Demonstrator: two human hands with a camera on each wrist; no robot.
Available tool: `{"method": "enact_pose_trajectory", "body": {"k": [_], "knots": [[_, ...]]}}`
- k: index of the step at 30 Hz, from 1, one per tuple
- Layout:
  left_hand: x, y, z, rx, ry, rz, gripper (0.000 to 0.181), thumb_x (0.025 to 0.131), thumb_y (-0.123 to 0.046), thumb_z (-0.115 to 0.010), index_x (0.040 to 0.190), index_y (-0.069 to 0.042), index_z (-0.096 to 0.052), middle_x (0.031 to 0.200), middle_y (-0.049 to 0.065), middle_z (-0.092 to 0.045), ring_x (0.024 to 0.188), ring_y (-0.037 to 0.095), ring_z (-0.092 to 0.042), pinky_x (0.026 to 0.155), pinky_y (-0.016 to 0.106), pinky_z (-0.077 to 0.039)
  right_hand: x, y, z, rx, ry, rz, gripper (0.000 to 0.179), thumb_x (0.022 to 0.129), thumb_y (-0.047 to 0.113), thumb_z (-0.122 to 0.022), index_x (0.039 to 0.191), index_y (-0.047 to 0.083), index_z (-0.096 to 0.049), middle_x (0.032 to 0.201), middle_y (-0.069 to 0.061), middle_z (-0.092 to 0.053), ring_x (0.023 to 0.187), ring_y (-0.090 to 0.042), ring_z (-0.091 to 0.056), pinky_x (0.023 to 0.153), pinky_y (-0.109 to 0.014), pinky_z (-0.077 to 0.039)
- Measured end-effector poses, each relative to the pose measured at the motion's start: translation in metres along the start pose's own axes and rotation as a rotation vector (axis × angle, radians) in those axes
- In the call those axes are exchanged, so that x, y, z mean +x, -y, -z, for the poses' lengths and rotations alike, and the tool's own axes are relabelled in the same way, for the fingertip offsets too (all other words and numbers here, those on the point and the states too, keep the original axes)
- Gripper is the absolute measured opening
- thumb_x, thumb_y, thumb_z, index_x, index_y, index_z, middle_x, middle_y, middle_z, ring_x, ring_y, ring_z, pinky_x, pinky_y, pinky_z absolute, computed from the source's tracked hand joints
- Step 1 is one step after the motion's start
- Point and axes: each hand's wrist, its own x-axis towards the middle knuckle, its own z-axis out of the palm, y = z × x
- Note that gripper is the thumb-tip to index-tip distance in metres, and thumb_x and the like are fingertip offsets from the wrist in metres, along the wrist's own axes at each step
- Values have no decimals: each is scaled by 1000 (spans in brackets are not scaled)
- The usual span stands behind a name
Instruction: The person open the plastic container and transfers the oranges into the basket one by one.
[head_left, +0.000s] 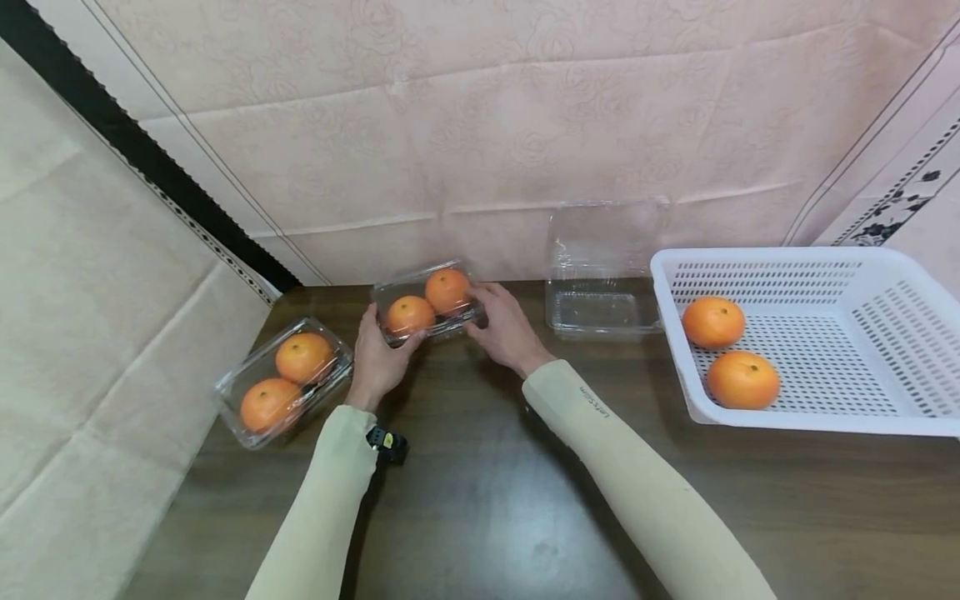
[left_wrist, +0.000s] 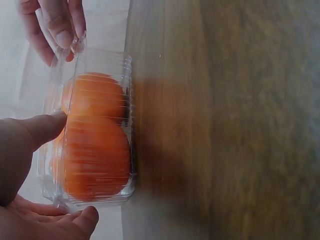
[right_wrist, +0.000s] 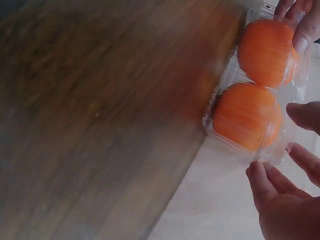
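A clear plastic clamshell box [head_left: 401, 289] with two oranges [head_left: 447, 290] inside sits at the back of the table. Its lid lies down over the fruit. My left hand [head_left: 380, 357] holds the box's left end, with the thumb along the front rim and the fingers around the side. At the opposite end, my right hand [head_left: 504, 325] grips the corner between thumb and fingers. In the left wrist view, the left thumb [left_wrist: 47, 129] presses at the seam where lid and base meet. The right wrist view shows the right fingertips [right_wrist: 257, 172] at the box's end.
To the left lies another lidded clear box [head_left: 251, 371] holding two oranges. An open clear box [head_left: 600, 310] stands right of my hands, its lid raised against the cloth-covered wall [head_left: 487, 150]. Farther right, a white basket [head_left: 817, 421] contains two oranges [head_left: 742, 380].
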Motion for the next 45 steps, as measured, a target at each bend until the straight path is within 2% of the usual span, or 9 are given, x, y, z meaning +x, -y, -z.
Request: {"method": "enact_pose_trajectory", "body": {"k": [5,10,15,20,25,29,33,38,45], "knots": [[-8,0,3,20,33,-21,93,96,-38,-71,161,-2,-15,162,23,-30,148,38,-37,125,55,-34,-11,0,6,-19,3,9,50,95,15,-71,142,5,-57,148,-12,-51,139,-29,-47,121,-41,-42],[-22,1,6,95,76,-67,91,98,-38,-68,161,1,-15,163,26,-30,149,40,-37,125,57,-33,-30,1,16,-20,-2,63,48,94,11,-72,139,5,-59,139,-13,-55,127,-28,-53,111,-40,-50],[-39,-4,2,174,70,-137,88,99,-37,-68,159,5,-19,162,27,-33,148,39,-39,123,56,-36,-52,-1,27,-26,-17,103,47,93,8,-73,138,4,-60,133,-13,-57,117,-28,-60,103,-37,-56],[-61,-10,-5,264,52,-209,86,98,-33,-70,156,10,-24,157,31,-38,141,39,-47,115,53,-46,-75,-4,34,-24,-12,108,48,92,8,-75,137,5,-60,130,-11,-57,115,-27,-61,101,-38,-57],[-84,-20,-13,299,40,-266,84,95,-29,-73,153,14,-29,151,33,-45,133,39,-55,105,49,-54,-100,-9,43,-34,-30,121,48,89,7,-77,135,6,-61,126,-10,-57,113,-26,-63,98,-39,-59],[-103,-28,-20,305,48,-278,82,93,-27,-74,152,12,-31,153,32,-43,134,38,-54,101,47,-55,-120,-12,51,-18,-48,114,47,88,8,-80,132,6,-63,123,-10,-58,110,-25,-66,97,-39,-60],[-123,-37,-31,302,37,-288,81,92,-26,-75,151,12,-34,154,32,-42,133,37,-54,100,44,-57,-141,-16,61,37,-26,58,49,87,7,-80,132,7,-61,125,-10,-55,110,-26,-69,96,-39,-62],[-144,-49,-47,326,16,-334,80,91,-26,-74,148,15,-37,149,37,-44,101,38,-73,73,33,-67,-166,-20,74,46,-23,-6,52,85,3,-81,132,9,-60,127,-6,-52,113,-24,-67,95,-38,-62],[-166,-63,-66,412,-15,-384,75,88,-24,-73,144,17,-42,141,37,-53,80,32,-76,56,29,-64,-199,-22,92,-6,-34,-31,48,83,2,-83,125,10,-61,122,-3,-51,109,-18,-64,92,-35,-64]]}}
